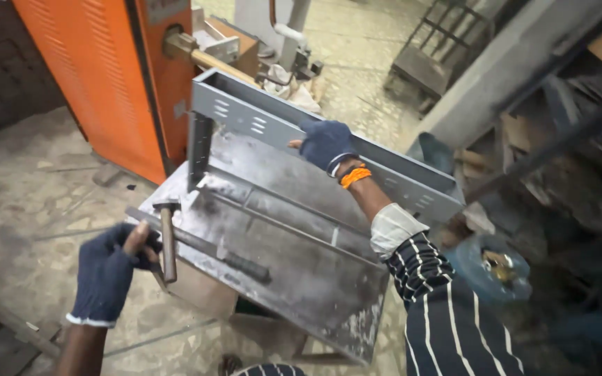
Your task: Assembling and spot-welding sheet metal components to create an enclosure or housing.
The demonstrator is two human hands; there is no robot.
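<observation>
While the left hand grips a hammer shut-fisted, the right hand clamps the grey slotted channel raised over the steel counter. Channel looks unmarked, probably no hammering on it yet; flat bar lies beside the left hand.

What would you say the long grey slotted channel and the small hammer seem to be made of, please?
The long grey slotted channel, held by the right hand, looks like painted sheet metal: thin folded walls, punched slots. The small hammer in the left hand appears all metal, dull and rusty brown.
</observation>
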